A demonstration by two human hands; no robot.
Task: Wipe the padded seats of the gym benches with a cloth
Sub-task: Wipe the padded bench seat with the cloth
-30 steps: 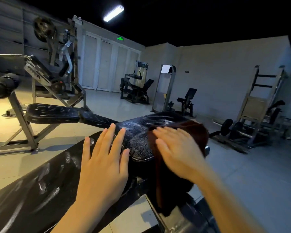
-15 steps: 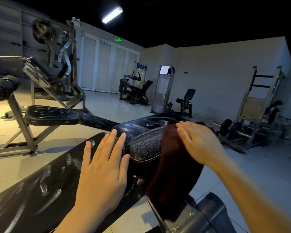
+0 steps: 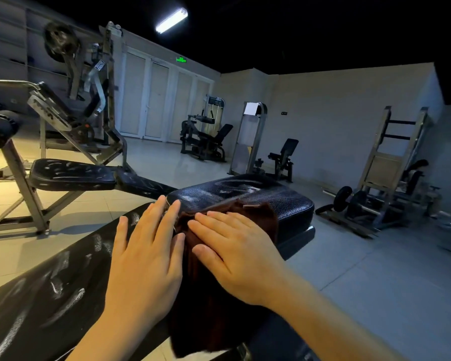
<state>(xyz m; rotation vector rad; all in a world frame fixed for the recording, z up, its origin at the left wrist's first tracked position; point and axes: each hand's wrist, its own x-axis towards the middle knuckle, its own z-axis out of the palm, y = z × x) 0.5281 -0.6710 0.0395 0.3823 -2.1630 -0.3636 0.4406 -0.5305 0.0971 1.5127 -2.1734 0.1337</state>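
Flat, both hands lay open: right hand pressed the dark brown cloth on the black padded seat; left hand rested at nine o'clock.

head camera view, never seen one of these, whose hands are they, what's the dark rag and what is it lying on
The camera sits on a person's head and looks forward and down, so the two hands are the wearer's own. The right hand lies flat with straight fingers on a dark brown cloth, pressing it onto the black padded seat of a gym bench; part of the cloth hangs over the near edge. The left hand rests flat beside it on the long black pad. Neither hand grips anything. Another bench and weight machines stand behind.
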